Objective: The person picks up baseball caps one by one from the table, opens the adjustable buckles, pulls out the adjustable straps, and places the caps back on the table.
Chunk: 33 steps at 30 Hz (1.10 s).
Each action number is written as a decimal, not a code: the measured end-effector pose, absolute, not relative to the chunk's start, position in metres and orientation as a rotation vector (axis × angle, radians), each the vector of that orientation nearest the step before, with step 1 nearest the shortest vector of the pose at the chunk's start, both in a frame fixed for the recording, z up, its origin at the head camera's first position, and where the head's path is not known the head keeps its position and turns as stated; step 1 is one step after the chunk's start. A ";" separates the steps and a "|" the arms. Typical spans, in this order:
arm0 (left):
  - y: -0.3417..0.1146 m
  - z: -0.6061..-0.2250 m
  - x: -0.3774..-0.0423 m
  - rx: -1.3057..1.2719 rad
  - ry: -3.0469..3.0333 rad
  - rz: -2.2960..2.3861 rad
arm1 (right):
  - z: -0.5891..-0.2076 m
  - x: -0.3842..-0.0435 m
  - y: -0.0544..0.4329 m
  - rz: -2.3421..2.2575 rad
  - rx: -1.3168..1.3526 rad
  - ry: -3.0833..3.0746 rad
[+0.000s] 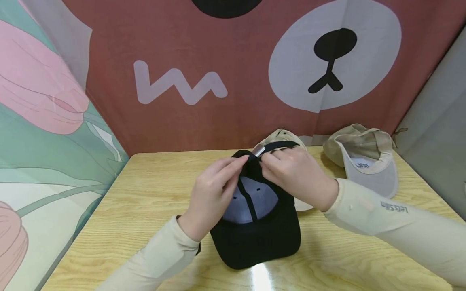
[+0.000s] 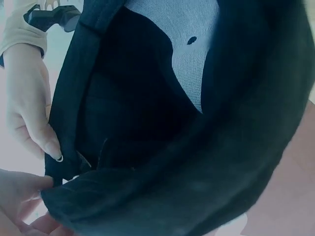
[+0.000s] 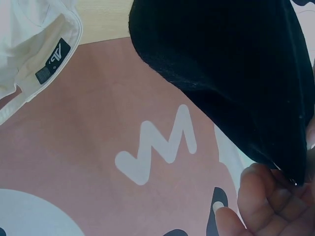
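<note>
Low over the table point(image 1: 160, 190), at its middle: black cap point(image 1: 260, 244), inside upward, brim toward the camera. Pinched at the back edge by the left hand point(image 1: 212, 190), thumb and fingertips together; held near the buckle point(image 1: 259, 150) by the strap point(image 1: 280, 145) in the curled fingers of the right hand point(image 1: 300, 176). Just behind, partly hidden: cream cap point(image 1: 287, 136). Farther right, on the table: beige cap point(image 1: 380, 176). Beyond: red-brown cloth point(image 1: 236, 121).

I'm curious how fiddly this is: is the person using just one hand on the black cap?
No, the head view shows the left hand and right hand both holding the black cap.
</note>
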<state>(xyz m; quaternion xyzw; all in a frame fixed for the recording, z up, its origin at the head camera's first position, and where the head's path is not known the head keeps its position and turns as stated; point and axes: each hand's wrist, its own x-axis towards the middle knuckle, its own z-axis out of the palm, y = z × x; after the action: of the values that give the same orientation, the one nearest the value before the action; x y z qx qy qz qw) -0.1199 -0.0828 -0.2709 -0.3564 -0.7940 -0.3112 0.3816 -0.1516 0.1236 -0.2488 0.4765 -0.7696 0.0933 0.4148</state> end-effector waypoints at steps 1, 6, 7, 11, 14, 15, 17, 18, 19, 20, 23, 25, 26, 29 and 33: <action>-0.083 -0.271 -0.120 -0.915 -2.023 -0.796 | -0.249 -0.151 0.124 0.234 1.197 -1.934; -0.083 -0.271 -0.120 -0.919 -2.009 -0.804 | -0.248 -0.150 0.123 0.217 1.194 -1.937; -0.083 -0.271 -0.120 -0.918 -2.006 -0.805 | -0.248 -0.150 0.123 0.214 1.193 -1.940; -0.083 -0.270 -0.119 -0.919 -2.008 -0.810 | -0.248 -0.149 0.124 0.211 1.183 -1.958; -0.083 -0.270 -0.118 -0.919 -2.008 -0.819 | -0.248 -0.149 0.125 0.212 1.175 -1.968; -0.083 -0.270 -0.118 -0.919 -2.006 -0.824 | -0.248 -0.149 0.125 0.213 1.171 -1.970; -0.084 -0.270 -0.118 -0.921 -1.995 -0.830 | -0.248 -0.148 0.125 0.217 1.165 -1.970; -0.084 -0.270 -0.118 -0.922 -1.988 -0.833 | -0.248 -0.148 0.125 0.220 1.161 -1.970; -0.084 -0.269 -0.119 -0.923 -1.981 -0.838 | -0.248 -0.148 0.125 0.226 1.155 -1.970; -0.084 -0.269 -0.119 -0.926 -1.975 -0.843 | -0.247 -0.148 0.126 0.236 1.149 -1.969; -0.084 -0.267 -0.118 -0.927 -1.967 -0.857 | -0.247 -0.148 0.126 0.270 1.124 -1.967; -0.085 -0.266 -0.118 -0.929 -1.962 -0.869 | -0.246 -0.149 0.127 0.287 1.111 -1.970; -0.085 -0.265 -0.118 -0.930 -1.960 -0.874 | -0.246 -0.149 0.127 0.292 1.107 -1.971; -0.085 -0.264 -0.118 -0.931 -1.956 -0.877 | -0.245 -0.149 0.128 0.294 1.106 -1.975; -0.085 -0.265 -0.119 -0.924 -1.951 -0.866 | -0.245 -0.150 0.128 0.294 1.107 -1.966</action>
<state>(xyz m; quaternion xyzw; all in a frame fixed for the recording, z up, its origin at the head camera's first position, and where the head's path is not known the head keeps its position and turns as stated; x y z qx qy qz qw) -0.1190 -0.0850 -0.2651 -0.3646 -0.7701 -0.3416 0.3965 -0.1497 0.1281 -0.2453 0.4415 -0.7844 0.1171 0.4196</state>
